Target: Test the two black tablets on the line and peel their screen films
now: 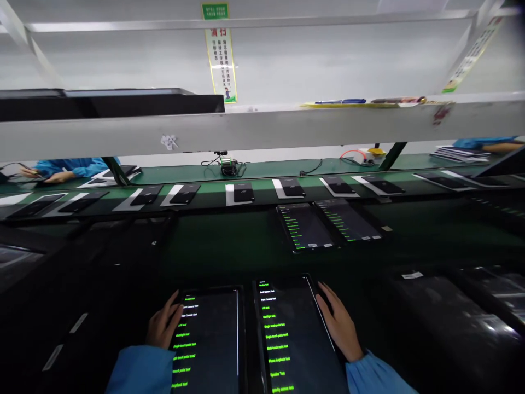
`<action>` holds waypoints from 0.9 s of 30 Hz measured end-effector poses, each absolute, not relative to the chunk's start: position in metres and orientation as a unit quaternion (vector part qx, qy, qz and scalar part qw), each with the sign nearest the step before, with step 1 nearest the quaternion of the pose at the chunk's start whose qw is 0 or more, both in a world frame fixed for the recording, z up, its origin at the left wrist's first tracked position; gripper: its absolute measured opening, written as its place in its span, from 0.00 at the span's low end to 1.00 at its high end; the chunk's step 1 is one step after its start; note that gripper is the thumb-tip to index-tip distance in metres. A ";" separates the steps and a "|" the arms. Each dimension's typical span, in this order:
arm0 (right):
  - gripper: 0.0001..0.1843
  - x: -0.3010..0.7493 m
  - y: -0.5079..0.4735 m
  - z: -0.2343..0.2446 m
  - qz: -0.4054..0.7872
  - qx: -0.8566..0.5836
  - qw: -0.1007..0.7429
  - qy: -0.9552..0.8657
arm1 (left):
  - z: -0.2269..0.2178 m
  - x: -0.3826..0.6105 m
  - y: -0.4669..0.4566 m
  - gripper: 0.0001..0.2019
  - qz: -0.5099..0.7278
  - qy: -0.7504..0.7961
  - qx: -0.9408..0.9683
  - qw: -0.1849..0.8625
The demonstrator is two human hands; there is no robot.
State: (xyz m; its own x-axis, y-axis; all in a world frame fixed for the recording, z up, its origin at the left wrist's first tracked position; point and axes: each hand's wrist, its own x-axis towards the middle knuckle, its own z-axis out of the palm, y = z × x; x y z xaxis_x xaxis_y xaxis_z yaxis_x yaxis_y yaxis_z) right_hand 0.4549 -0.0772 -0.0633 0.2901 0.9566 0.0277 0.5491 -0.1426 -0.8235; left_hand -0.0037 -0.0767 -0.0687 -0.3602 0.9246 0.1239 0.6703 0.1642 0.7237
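Observation:
Two dark tablets lie side by side in front of me, both showing a list of green test lines. My left hand rests on the left edge of the left tablet, thumb over the screen's border, fingers curled round the edge. My right hand lies flat along the right edge of the right tablet, fingers stretched forward. Both sleeves are blue.
Two more lit tablets lie farther ahead on the dark bench. Behind them a green conveyor belt carries several phones on white sheets. A grey shelf beam crosses overhead. Other people's blue sleeves work across the belt.

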 end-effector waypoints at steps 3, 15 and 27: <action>0.37 0.454 -0.078 -0.063 0.262 -0.704 0.381 -0.540 | -0.069 -0.004 -0.076 0.29 0.373 0.733 0.533 0.197; 0.29 0.452 -0.084 -0.052 0.211 -0.650 0.374 -0.627 | -0.062 -0.004 -0.078 0.26 0.397 0.712 0.523 0.250; 0.20 0.443 -0.095 -0.036 0.174 -0.592 0.357 -0.701 | -0.063 -0.009 -0.082 0.31 0.388 0.686 0.536 0.301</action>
